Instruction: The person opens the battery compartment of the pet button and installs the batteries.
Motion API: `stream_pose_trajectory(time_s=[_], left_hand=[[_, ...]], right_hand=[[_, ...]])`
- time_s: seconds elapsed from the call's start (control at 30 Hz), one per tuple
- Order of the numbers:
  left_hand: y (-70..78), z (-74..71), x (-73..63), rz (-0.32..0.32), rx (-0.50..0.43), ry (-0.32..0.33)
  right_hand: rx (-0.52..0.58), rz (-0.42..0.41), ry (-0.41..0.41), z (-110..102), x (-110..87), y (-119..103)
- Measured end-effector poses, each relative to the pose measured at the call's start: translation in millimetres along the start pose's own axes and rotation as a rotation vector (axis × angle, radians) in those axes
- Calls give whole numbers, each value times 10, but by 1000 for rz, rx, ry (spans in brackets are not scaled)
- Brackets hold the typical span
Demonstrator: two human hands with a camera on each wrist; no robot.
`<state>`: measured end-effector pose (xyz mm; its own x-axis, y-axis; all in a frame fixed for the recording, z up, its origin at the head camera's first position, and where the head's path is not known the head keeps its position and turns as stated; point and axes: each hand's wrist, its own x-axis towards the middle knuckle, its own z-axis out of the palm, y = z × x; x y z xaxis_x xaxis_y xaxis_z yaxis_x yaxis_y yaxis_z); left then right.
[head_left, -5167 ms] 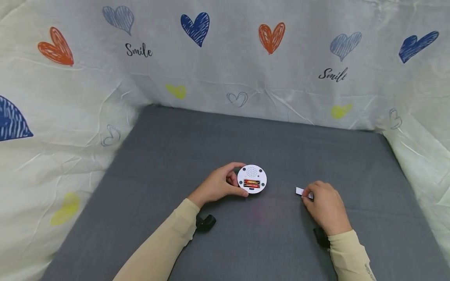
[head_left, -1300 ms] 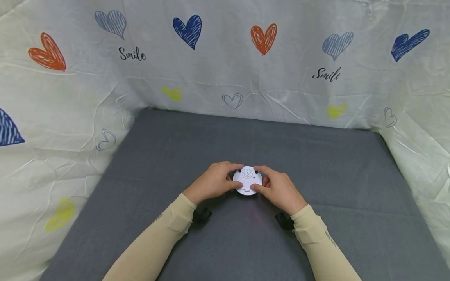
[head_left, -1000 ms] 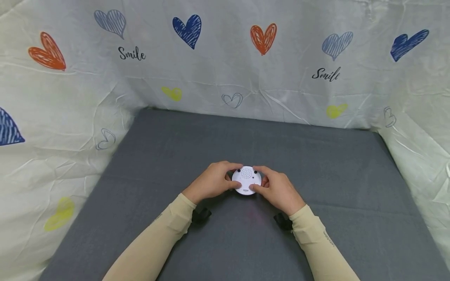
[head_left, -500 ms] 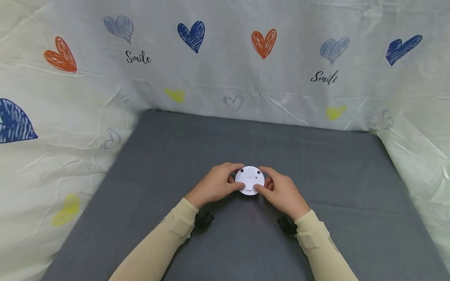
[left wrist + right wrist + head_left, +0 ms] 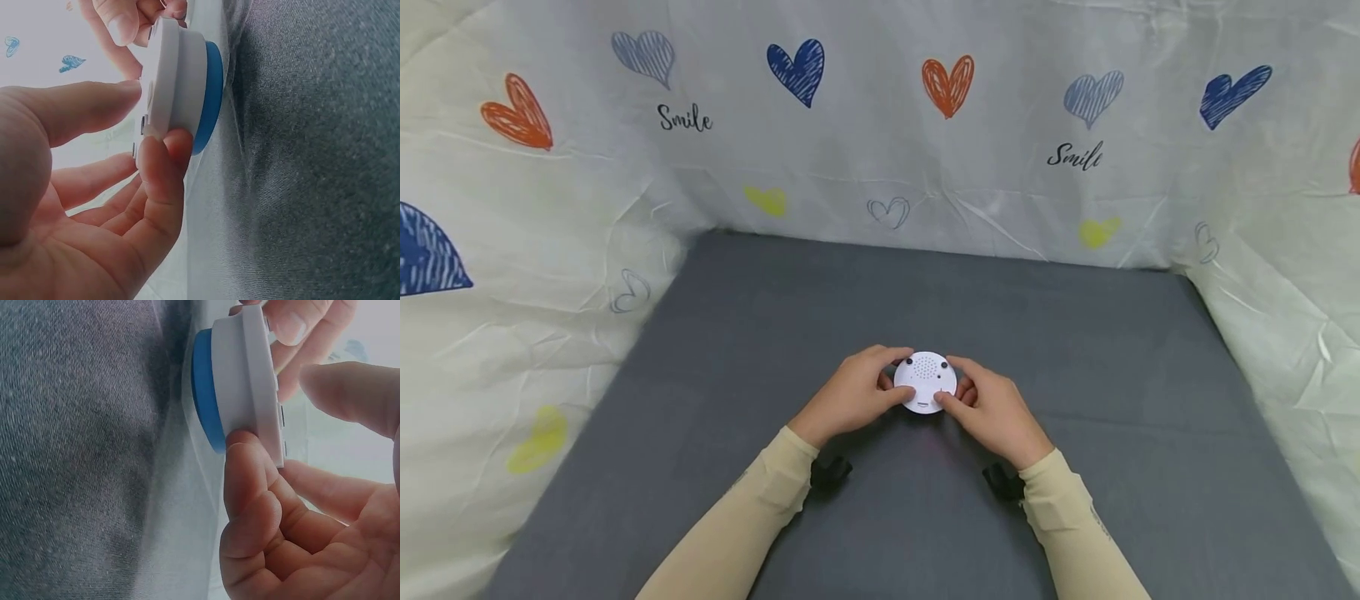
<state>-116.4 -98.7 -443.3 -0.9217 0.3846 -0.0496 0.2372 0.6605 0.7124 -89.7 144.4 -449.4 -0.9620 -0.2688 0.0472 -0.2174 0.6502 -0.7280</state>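
A round white sound button point(image 5: 925, 381) is held between both hands over the table, back side up. Its back shows a grid of speaker holes, dark feet and a fitted battery cover. In the wrist views its blue top point(image 5: 206, 394) faces the table. My left hand point(image 5: 859, 390) grips the left rim, thumb on the back and fingers curled round the edge. The right hand point(image 5: 998, 408) holds the right side, its thumb at the battery cover in the head view. In the right wrist view that thumb seems slightly off the surface. The batteries are hidden.
A grey cloth point(image 5: 820, 300) covers the table. White sheeting point(image 5: 880, 158) with printed hearts and "Smile" lettering hangs behind and at both sides. Dark wrist camera mounts point(image 5: 831, 473) sit below both wrists.
Earlier, two batteries lay exposed and the right hand held the small white battery cover apart. The cover then came onto the sound button and now sits flush, both hands on the rim.
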Motion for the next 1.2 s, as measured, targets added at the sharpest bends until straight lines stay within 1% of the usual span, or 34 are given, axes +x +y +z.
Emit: stream_pose_trajectory(time_s=[0.17,0.4,0.57,0.8,1.0,1.2], left_hand=[[23,-22,-1,9,-5,11],[35,-17,0,26,23,41],[34,-10,-7,48,20,61],[10,-2,-6,54,20,65],[25,-11,-18,30,-22,67],[34,0,-49,-24,-100,73]], right_hand=[[-10,3,1,-23,5,-19],[-22,4,15,-45,5,-43],[-29,-8,41,-28,-3,-28],[-20,-13,50,-8,-12,-6],[1,-18,60,-2,-15,-13],[35,-11,50,34,-45,-9]])
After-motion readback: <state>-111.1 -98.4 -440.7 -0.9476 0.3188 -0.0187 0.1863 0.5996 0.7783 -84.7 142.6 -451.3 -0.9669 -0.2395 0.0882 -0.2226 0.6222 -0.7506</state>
